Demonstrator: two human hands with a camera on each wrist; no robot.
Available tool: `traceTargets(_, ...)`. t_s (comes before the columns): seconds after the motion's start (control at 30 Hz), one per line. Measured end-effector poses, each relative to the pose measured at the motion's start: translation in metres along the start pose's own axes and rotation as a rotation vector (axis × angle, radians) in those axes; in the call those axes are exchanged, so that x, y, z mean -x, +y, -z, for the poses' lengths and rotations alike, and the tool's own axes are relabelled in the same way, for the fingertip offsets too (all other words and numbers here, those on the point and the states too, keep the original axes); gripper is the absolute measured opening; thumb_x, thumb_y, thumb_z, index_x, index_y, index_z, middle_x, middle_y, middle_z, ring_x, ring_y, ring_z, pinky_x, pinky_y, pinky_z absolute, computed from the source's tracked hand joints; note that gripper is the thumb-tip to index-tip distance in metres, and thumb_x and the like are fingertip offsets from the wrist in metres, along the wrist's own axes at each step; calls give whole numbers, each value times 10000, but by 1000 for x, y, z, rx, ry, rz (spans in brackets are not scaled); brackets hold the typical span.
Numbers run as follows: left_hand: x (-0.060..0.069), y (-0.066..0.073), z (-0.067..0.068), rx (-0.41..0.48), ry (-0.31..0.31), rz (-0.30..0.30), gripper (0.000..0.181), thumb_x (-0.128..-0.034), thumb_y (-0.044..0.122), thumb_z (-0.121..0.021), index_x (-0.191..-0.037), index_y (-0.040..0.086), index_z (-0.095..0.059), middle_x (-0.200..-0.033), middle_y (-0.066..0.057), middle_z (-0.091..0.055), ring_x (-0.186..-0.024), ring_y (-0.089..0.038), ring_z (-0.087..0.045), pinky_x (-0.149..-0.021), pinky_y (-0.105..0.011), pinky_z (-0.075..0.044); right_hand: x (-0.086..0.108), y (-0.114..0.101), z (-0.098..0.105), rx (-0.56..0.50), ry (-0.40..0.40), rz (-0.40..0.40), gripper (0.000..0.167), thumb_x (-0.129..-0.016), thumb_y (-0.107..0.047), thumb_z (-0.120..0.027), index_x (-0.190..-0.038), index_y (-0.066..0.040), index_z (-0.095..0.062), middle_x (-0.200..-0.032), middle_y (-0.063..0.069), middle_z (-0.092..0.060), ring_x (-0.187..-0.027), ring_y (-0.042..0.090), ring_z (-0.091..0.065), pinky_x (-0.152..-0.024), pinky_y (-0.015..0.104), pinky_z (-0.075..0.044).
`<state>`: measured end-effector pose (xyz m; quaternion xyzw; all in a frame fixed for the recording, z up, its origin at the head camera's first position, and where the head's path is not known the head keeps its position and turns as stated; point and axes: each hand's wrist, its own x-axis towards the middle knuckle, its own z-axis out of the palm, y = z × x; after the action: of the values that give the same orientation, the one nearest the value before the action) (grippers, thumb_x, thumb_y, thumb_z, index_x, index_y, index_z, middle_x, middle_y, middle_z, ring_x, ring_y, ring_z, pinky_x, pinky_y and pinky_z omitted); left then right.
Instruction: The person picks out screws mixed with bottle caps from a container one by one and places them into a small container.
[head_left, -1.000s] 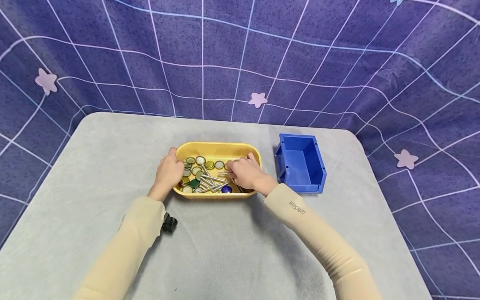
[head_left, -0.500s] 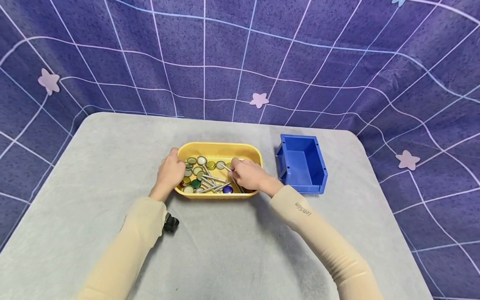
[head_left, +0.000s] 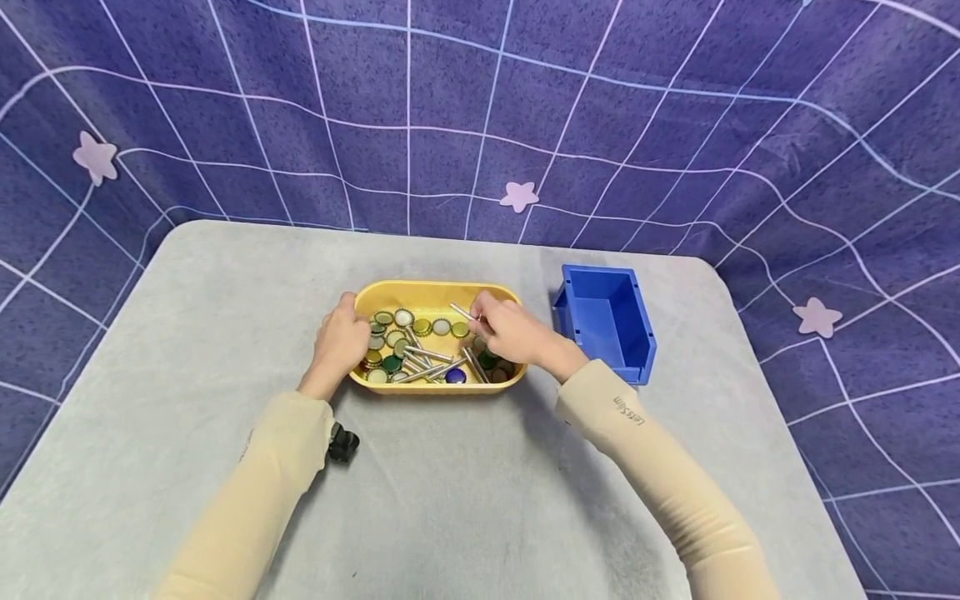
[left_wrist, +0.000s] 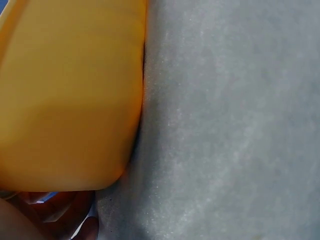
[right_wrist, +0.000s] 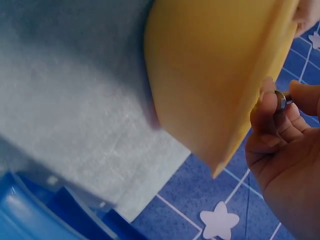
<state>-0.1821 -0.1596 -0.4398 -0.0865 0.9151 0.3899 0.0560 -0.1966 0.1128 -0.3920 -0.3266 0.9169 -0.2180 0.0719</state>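
A yellow tray (head_left: 435,389) with rounded ends holds several bottle caps (head_left: 422,326) and several metal bolts (head_left: 427,354). At its left end, my left hand (head_left: 342,343) grips the rim; in the left wrist view, the curled fingers (left_wrist: 65,215) show beside the tray's end wall. Over the tray's right part, my right hand (head_left: 513,332) pinches one bolt (head_left: 461,312) between thumb and fingers, its shank pointing left. The right wrist view shows that bolt's hex head (right_wrist: 281,100) at the fingertips. Part of the tray's right end is hidden under this hand.
Right of the tray stands a blue open-front bin (head_left: 600,333), with nothing seen in it. Both rest on a grey-covered table (head_left: 435,500). Behind the table hangs a purple-blue curtain (head_left: 360,100) with a grid and stars. A black strap piece (head_left: 343,443) sits by the left wrist.
My right hand has risen from among the contents and drawn back to the right, lifting the bolt with it. More caps and bolts now show beneath. The left hand keeps its place on the tray.
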Motion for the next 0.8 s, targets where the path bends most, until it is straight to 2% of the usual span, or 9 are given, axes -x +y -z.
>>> traceTargets(0.1,0,0,0,1,-3,2,428,-990,158,-344,-1395,34,-401,-1335,-266,-548,-1167,-466,-542,-963,-613,-415,0,2,7,-14,12,-8,141,-998,-152,-544,-1050,-21,-537,-894,81,-619,-731,152,-523,-686,296,-454)
traceTargets(0.3,-1,-1,0,2,-3,1,421,-992,162,-342,-1388,35,-408,-1321,-262,-556,-1162,-464,-542,-960,-612,-414,3,5,18,-34,48,-4,144,-1003,-132,-524,-1076,-8,-534,-810,51,-597,-684,146,-522,-641,286,-454)
traceTargets(0.53,-1,1,0,3,-3,3,418,-995,160,-340,-1389,36,-407,-1327,-262,-555,-1173,-467,-537,-967,-618,-407,7,8,30,16,96,7,147,-1011,-164,-523,-1074,-33,-546,-788,35,-602,-688,175,-548,-667,345,-472)
traceTargets(0.8,-1,0,0,-1,4,-1,409,-993,166,-331,-1368,31,-419,-1297,-261,-568,-1149,-456,-548,-941,-605,-415,12,17,43,35,114,-10,141,-1005,-155,-527,-1082,-46,-573,-823,48,-638,-712,187,-565,-699,372,-492)
